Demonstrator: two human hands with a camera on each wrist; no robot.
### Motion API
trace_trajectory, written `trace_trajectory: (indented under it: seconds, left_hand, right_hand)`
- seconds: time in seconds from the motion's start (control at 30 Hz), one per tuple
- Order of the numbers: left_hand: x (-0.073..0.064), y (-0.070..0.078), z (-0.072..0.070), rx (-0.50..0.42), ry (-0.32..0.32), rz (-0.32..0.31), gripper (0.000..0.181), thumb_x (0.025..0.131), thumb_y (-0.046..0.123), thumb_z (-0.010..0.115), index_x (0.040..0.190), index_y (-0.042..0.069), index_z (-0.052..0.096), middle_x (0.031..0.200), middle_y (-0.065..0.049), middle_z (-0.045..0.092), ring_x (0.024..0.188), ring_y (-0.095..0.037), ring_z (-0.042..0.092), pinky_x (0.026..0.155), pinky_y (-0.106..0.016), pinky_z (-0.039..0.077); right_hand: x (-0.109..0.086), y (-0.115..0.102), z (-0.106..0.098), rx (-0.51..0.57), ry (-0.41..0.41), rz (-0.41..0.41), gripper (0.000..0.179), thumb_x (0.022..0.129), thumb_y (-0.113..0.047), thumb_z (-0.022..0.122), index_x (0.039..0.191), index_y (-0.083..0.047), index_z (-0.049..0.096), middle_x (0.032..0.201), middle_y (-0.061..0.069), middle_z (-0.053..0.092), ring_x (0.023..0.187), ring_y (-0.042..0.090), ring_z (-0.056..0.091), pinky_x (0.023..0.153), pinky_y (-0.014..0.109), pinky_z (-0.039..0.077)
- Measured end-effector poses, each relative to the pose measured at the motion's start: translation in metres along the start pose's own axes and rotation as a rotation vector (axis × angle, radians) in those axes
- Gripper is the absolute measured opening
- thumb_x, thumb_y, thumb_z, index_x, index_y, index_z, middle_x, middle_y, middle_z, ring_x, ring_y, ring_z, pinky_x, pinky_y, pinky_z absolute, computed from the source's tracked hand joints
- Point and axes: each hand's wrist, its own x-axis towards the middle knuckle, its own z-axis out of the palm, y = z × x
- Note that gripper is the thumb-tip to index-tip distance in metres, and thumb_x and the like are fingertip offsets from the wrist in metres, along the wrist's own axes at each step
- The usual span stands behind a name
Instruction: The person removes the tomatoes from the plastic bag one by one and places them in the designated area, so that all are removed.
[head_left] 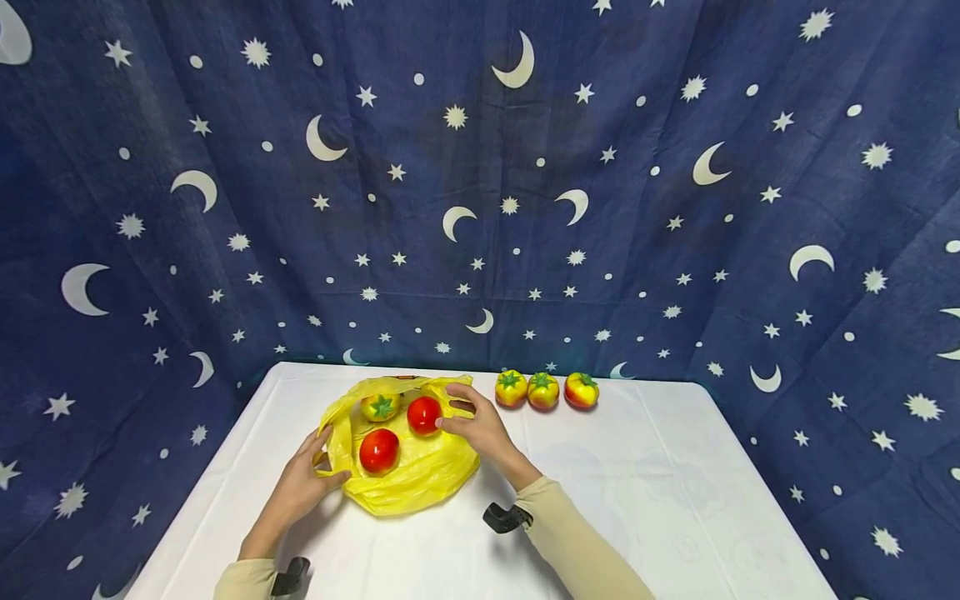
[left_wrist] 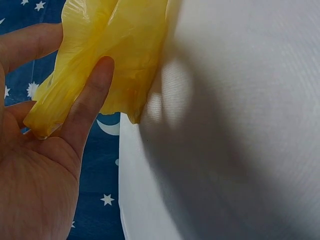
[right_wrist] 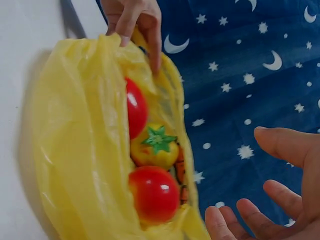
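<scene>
A yellow plastic bag lies on the table with its mouth spread, holding two shiny red tomatoes and a yellow one with a green leafy top. My left hand grips the bag's left rim; in the left wrist view the yellow film passes between thumb and fingers. At the bag's right side is my right hand, its fingers spread and nothing in its grasp. In the head view its thumb overlaps the edge of the right red tomato.
Three yellow-red tomatoes with green tops stand in a row near the back edge of the white table, right of the bag. A dark blue curtain with moons and stars hangs behind and at both sides.
</scene>
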Motion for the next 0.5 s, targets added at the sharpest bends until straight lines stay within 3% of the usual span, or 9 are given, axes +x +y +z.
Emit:
trace_trajectory:
  seconds: [0.2,0.5]
  left_hand:
    - [0.001,0.001,0.0,0.001,0.005,0.012,0.093,0.081,0.021,0.077,0.154,-0.001,0.024,0.161,-0.025,0.019,0.128,-0.046,0.05,0.111,-0.061,0.036]
    - [-0.001,0.0,0.002,0.018,0.016,0.014,0.093,0.081,0.024,0.078,0.153,-0.002,0.026,0.159,-0.028,0.02,0.136,-0.05,0.04,0.113,-0.063,0.031]
  right_hand:
    - [0.012,0.016,0.012,-0.045,0.027,0.07,0.061,0.082,-0.015,0.079,0.137,-0.007,0.054,0.142,0.013,0.053,0.131,0.037,0.051,0.1,0.042,0.054]
    - [0.024,0.026,0.023,-0.129,-0.012,0.062,0.066,0.08,-0.012,0.079,0.14,-0.008,0.051,0.144,0.016,0.051,0.129,0.038,0.053,0.104,0.047,0.05]
